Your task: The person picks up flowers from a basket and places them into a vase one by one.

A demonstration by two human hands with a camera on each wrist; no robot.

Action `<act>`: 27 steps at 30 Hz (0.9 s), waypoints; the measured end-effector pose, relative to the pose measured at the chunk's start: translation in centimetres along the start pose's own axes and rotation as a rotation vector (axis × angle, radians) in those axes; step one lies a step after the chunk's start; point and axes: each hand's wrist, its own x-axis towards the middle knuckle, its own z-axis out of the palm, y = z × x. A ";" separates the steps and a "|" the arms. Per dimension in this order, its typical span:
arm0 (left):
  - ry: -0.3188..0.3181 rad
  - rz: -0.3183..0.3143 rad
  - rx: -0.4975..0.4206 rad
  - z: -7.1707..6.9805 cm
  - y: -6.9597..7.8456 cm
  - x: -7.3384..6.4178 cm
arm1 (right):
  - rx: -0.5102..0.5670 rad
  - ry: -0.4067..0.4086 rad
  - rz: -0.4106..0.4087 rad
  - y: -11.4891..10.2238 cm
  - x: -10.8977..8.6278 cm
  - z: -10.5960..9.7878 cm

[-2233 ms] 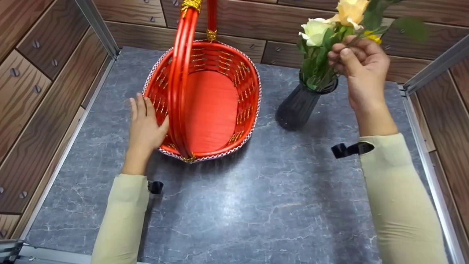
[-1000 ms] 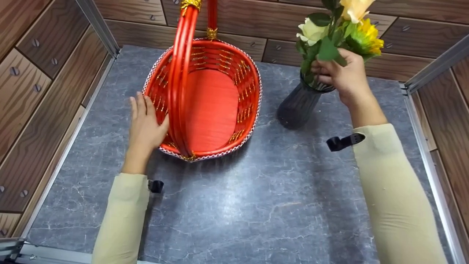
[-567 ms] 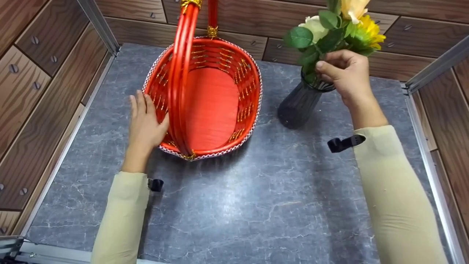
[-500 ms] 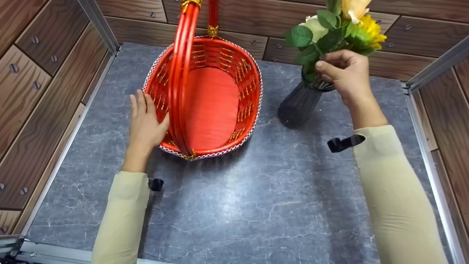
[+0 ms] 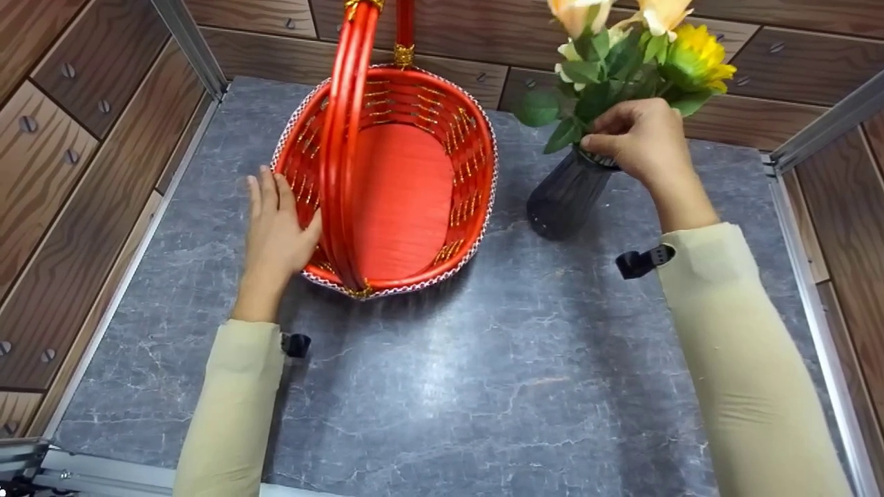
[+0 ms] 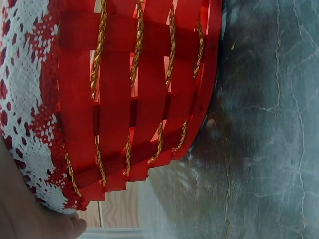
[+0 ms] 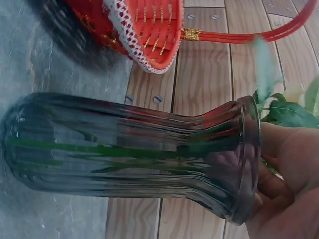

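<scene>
My left hand (image 5: 276, 231) lies on the left rim of a red woven basket (image 5: 400, 207), fingers straight along the outside and thumb over the edge. The left wrist view shows the basket's outer wall (image 6: 119, 94) and gold cord close up. With thumb and fingertips, my right hand (image 5: 646, 141) pinches a peach rose's stem just above the mouth of a dark ribbed glass vase (image 5: 566, 197). That peach rose (image 5: 580, 14) stands highest at the left. Another peach rose (image 5: 663, 14), a mostly hidden pale rose and a yellow sunflower (image 5: 697, 59) share the vase. Green stems (image 7: 99, 149) show through the glass.
The tall red handle (image 5: 342, 138) arches over the basket and leaves the top of the view. Wood-patterned panels (image 5: 76, 207) and metal rails (image 5: 808, 241) border the grey marbled tabletop (image 5: 442, 386). Black wrist straps (image 5: 646, 262) sit at both cuffs.
My right hand has come down and left toward the vase mouth, the peach rose dropping into view from above with its leaves. My left hand has stayed on the basket rim.
</scene>
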 end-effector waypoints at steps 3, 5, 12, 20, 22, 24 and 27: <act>-0.004 -0.001 -0.007 0.0 0.1 0.0 | -0.069 -0.024 -0.021 -0.2 -0.2 -0.3; -0.007 -0.006 -0.009 0.0 0.1 0.0 | -0.084 -0.037 -0.024 -0.3 -0.3 -0.6; -0.008 -0.012 -0.016 0.0 0.0 -0.1 | -0.066 -0.026 -0.036 -0.4 -1.0 -1.1; 0.008 -0.004 -0.003 -0.1 0.1 -0.1 | 0.154 0.073 -0.018 -0.1 -2.3 -1.9; 0.016 -0.001 -0.001 -0.1 0.1 0.0 | 0.232 0.103 -0.026 -0.2 -2.6 -2.2; 0.019 0.000 -0.002 -0.1 0.2 -0.1 | 0.317 0.123 -0.027 -0.4 -3.1 -2.5; 0.011 -0.004 -0.002 -0.1 0.3 -0.1 | 0.508 0.149 -0.035 -1.0 -4.2 -3.1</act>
